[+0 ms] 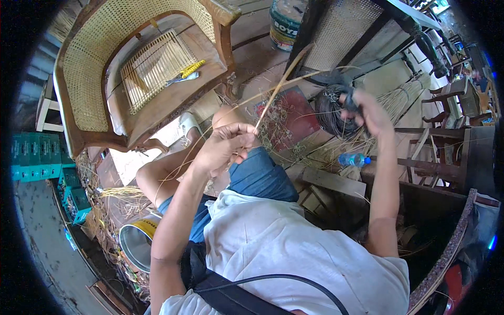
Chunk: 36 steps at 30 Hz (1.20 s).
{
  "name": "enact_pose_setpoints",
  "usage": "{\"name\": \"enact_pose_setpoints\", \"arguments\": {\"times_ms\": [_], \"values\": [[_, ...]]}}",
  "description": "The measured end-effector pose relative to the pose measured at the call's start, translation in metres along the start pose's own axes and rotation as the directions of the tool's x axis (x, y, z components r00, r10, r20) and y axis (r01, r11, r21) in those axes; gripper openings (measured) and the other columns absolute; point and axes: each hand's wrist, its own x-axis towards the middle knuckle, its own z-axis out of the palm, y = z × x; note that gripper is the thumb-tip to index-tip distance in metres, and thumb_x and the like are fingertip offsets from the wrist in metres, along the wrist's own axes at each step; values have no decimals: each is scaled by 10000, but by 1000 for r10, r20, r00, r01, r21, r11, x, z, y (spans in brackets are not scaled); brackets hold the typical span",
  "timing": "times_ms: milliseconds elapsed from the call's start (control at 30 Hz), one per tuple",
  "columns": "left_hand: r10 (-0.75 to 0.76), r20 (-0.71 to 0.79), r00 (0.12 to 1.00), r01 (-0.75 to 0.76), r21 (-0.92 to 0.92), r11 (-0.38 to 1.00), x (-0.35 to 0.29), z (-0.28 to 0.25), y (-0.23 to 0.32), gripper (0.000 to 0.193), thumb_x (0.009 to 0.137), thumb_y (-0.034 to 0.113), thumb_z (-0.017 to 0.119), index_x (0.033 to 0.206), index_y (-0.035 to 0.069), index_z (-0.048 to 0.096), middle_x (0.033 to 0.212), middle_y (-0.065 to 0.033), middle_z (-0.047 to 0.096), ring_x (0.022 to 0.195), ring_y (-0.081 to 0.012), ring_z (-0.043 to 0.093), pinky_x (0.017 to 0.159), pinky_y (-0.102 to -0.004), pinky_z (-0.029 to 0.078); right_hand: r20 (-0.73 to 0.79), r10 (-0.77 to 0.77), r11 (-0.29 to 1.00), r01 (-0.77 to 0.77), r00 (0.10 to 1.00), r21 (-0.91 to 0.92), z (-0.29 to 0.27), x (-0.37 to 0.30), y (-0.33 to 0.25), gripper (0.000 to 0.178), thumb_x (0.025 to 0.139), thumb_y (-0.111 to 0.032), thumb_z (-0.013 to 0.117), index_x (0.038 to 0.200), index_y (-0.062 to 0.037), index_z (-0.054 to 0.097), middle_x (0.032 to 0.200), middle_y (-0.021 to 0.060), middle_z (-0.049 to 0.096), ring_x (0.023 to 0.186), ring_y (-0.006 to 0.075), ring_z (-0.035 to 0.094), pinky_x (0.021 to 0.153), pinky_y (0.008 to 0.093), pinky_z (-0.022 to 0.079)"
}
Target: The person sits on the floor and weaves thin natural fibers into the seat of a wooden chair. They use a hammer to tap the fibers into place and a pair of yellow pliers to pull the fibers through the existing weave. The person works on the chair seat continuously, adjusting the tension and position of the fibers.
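Note:
Above my right knee, my left hand (pixel 228 146) pinches thin rattan strips (pixel 273 93) between thumb and fingers. One strip reaches up toward the top of the view and another bends off to the right. Motion blurs my right hand (pixel 371 113), raised at the right, with its fingers curled round a dark object (pixel 352 100) whose kind I cannot make out. Behind that hand lies a coil of dark cord or wire (pixel 331 113). At the upper left stands a wooden armchair (pixel 181 92) with woven cane back, a grid of cane strips (pixel 155 71) and a yellow-handled cutter (pixel 192 69) on its seat.
Cane shavings (pixel 281 123) lie over a red board (pixel 302 118) on the floor. A water bottle (pixel 353 159) lies to the right. A paint bucket (pixel 286 26) stands behind, an open can (pixel 137 242) at the lower left, green crates (pixel 37 152) at far left.

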Motion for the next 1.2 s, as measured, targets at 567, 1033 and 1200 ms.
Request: {"name": "enact_pose_setpoints", "arguments": {"times_ms": [567, 1033, 1200], "values": [[-79, -97, 992, 53, -243, 969, 0, 20, -72, 182, 909, 43, 621, 1051, -15, 523, 856, -58, 626, 680, -120, 644, 599, -229, 560, -108, -177, 956, 145, 978, -256, 209, -66, 87, 177, 980, -183, 526, 992, -12, 482, 744, 162, 642, 607, 262, 678, 471, 352, 529], [170, -181, 969, -148, 128, 981, -19, 30, -70, 147, 879, 65, 676, 986, 26, 582, 790, -45, 628, 632, -71, 598, 534, -194, 474, 441, 162, 976, -79, 883, -202, 194, -59, 75, 589, 1025, -494, 320, 941, 19, 598, 660, 114, 627, 556, 182, 654, 470, 295, 487], [84, -227, 970, -14, 295, 955, -32, 30, -52, 187, 900, 122, 669, 994, -30, 610, 747, -52, 620, 593, -77, 584, 504, -209, 482, 241, -115, 935, 187, 964, -302, 206, -57, 79, 551, 1022, -450, 372, 916, 41, 596, 634, 108, 584, 602, 232, 618, 561, 376, 472]]}}
